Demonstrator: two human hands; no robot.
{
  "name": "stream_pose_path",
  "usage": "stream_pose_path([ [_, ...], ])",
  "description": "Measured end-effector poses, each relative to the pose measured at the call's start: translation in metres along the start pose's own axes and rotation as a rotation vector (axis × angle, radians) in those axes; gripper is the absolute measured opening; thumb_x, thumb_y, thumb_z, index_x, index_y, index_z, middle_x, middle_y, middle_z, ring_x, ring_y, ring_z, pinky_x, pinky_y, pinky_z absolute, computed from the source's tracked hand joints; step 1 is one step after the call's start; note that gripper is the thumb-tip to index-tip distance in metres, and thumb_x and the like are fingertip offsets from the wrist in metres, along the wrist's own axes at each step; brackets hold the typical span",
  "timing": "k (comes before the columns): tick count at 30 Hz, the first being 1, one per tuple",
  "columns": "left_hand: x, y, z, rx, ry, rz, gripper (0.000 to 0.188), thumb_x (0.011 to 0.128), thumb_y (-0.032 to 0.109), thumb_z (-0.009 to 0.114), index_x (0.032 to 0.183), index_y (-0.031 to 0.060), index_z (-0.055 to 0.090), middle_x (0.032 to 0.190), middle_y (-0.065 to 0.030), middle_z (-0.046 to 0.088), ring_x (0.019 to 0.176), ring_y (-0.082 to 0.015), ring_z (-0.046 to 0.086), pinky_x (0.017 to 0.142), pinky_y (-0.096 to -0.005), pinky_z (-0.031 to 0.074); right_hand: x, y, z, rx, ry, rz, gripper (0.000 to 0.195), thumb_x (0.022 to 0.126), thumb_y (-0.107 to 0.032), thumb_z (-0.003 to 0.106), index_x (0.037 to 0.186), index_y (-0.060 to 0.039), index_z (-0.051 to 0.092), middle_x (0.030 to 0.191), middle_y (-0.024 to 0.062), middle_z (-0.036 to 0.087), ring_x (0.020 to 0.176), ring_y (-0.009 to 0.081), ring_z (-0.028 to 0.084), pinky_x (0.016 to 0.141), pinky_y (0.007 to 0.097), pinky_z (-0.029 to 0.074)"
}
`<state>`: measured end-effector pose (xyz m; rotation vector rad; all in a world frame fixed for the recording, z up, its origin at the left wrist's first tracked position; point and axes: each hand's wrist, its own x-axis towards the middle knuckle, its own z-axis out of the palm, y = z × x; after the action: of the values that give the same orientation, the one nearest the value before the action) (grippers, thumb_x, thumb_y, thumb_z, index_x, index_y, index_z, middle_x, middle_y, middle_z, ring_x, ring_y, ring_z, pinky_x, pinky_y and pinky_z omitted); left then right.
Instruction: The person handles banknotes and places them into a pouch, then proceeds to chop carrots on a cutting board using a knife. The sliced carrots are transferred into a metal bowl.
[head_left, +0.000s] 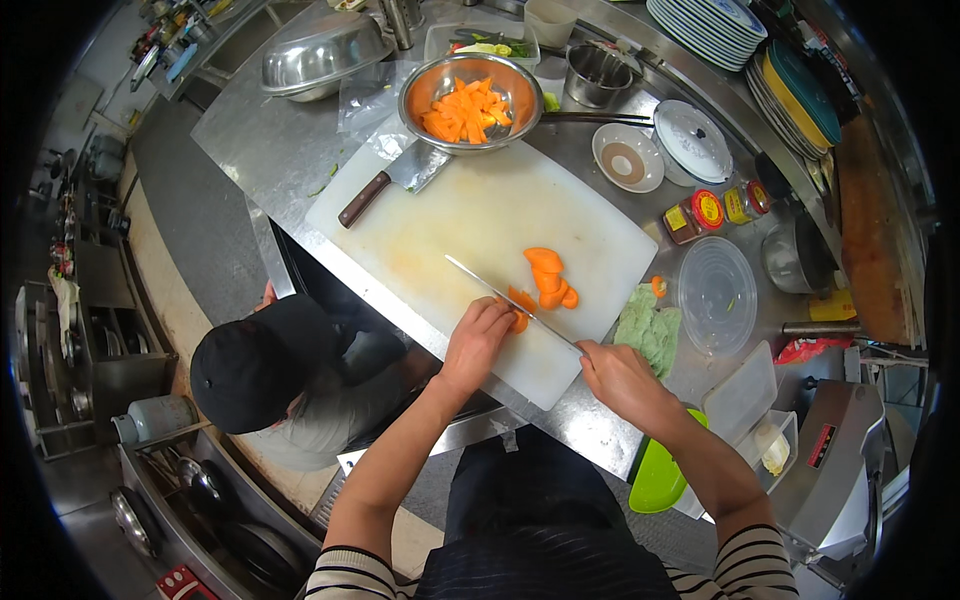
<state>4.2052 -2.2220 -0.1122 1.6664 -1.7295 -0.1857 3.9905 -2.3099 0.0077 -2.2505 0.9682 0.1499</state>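
Observation:
On a white plastic cutting board (480, 202), my left hand (477, 337) holds down a piece of carrot (517, 322) with its fingertips. My right hand (622, 379) grips the handle of a kitchen knife (544, 330), whose blade stands edge down at the carrot, close beside my left fingers. Several cut carrot chunks (549, 279) lie just beyond the blade. A cleaver with a wooden handle (365, 199) rests on the board's far left part. At the board's far edge stands a steel bowl (470, 146) holding carrot slices (469, 111).
A person in a black cap (240, 375) is low down left of the steel counter (255, 142). Right of the board are a green leaf (649, 330), a clear lid (718, 296), jars (692, 216) and a small bowl (628, 159). A green plastic container (660, 472) sits near my right forearm.

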Motion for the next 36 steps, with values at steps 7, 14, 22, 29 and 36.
stream_pose_path([
  [7, 0.005, 0.001, -0.002, -0.008, 0.015, 0.012, 0.021, 0.077, 0.002, 0.072, 0.098, 0.0037, 0.071, 0.104, -0.0071, 0.067, 0.105, -0.0288, 0.060, 0.090, -0.0374, 0.053, 0.022, 0.011, 0.027, 0.023, 0.124, -0.088, 0.018, 0.093, -0.010, 0.056, 0.106, -0.0002, 0.063, 0.076, 0.0246, 0.066, 0.072, 0.0445, 0.066, 0.067, 0.0540, 0.052],
  [14, 0.000, -0.002, 0.000, -0.026, 0.033, 0.017, 0.022, 0.077, 0.002, 0.073, 0.098, 0.0032, 0.070, 0.103, -0.0075, 0.067, 0.105, -0.0292, 0.060, 0.089, -0.0377, 0.053, 0.005, -0.001, 0.000, -0.060, -0.007, -0.008, 0.021, 0.094, -0.014, 0.057, 0.109, -0.0002, 0.064, 0.077, 0.0247, 0.067, 0.073, 0.0455, 0.066, 0.067, 0.0543, 0.051],
  [22, 0.002, 0.001, -0.005, -0.038, 0.011, 0.012, 0.025, 0.076, 0.002, 0.072, 0.100, 0.0027, 0.070, 0.106, -0.0079, 0.067, 0.107, -0.0299, 0.059, 0.090, -0.0378, 0.053, 0.023, 0.009, 0.024, 0.033, 0.114, -0.055, 0.022, 0.093, -0.013, 0.057, 0.109, 0.0008, 0.065, 0.075, 0.0255, 0.066, 0.073, 0.0457, 0.066, 0.067, 0.0542, 0.052],
  [29, -0.003, -0.002, -0.001, -0.049, 0.034, 0.014, 0.027, 0.075, 0.001, 0.072, 0.102, 0.0034, 0.070, 0.107, -0.0068, 0.066, 0.107, -0.0291, 0.059, 0.089, -0.0370, 0.053, 0.004, -0.004, 0.006, -0.047, 0.030, -0.003, 0.021, 0.093, -0.011, 0.057, 0.109, 0.0004, 0.065, 0.078, 0.0253, 0.067, 0.075, 0.0457, 0.066, 0.068, 0.0538, 0.052],
  [36, -0.004, -0.005, 0.001, -0.072, -0.020, 0.015, 0.027, 0.075, 0.003, 0.065, 0.102, -0.0004, 0.067, 0.112, -0.0091, 0.065, 0.113, -0.0296, 0.057, 0.096, -0.0377, 0.050, 0.025, 0.007, 0.032, 0.053, 0.127, -0.068, 0.022, 0.094, -0.012, 0.057, 0.110, 0.0003, 0.065, 0.078, 0.0261, 0.067, 0.076, 0.0461, 0.065, 0.071, 0.0534, 0.052],
])
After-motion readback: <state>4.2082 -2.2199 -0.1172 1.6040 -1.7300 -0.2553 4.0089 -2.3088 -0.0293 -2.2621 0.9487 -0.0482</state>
